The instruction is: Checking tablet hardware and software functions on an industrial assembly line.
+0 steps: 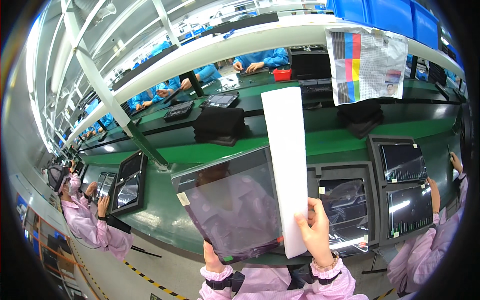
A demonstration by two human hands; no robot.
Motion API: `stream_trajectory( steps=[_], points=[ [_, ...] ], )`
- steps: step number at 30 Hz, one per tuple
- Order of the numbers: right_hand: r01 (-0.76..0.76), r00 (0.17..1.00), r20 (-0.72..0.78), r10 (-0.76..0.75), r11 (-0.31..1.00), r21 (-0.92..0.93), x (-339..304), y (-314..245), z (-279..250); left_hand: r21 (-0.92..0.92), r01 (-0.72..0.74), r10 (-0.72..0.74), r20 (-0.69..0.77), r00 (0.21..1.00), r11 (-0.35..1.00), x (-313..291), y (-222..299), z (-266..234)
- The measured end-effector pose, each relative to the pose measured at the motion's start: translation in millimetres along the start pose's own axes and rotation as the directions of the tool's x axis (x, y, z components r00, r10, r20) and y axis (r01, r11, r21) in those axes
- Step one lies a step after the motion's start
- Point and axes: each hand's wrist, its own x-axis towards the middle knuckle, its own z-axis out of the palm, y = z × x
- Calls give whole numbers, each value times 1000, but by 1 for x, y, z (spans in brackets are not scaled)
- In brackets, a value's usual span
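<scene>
My left hand grips a dark, glossy tablet screen by its lower left edge, the fingers mostly hidden behind it. The screen is tilted up toward me and carries a pale tab at its left edge, with green and red tabs along the bottom. In my right hand is a long white foam sheet, pinched near its lower right edge between thumb and fingers. The sheet stands upright and overlaps the screen's right edge. Whether the two are touching cannot be told.
Black foam trays with dark screens lie on the green bench at right; another tray is at left. Black foam pads sit beyond. A white shelf beam crosses ahead. Co-workers in pink work on both sides.
</scene>
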Motion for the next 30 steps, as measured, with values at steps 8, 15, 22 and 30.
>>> stream_trajectory(
  steps=[8,15,22,30],
  points=[
    [117,992,-15,-122,975,-188,19,13,3,105,-47,39,74,997,993,10,-7,-3],
    [181,977,-44,-208,921,-346,34,26,-3,161,-91,79,80,994,983,17,-19,-3],
    [99,987,-66,-144,884,-457,40,33,-4,209,-70,44,124,991,976,31,-66,-8],
    [123,987,-58,-148,944,-307,41,38,-3,150,22,-72,340,938,988,40,-123,54]
  ],
)
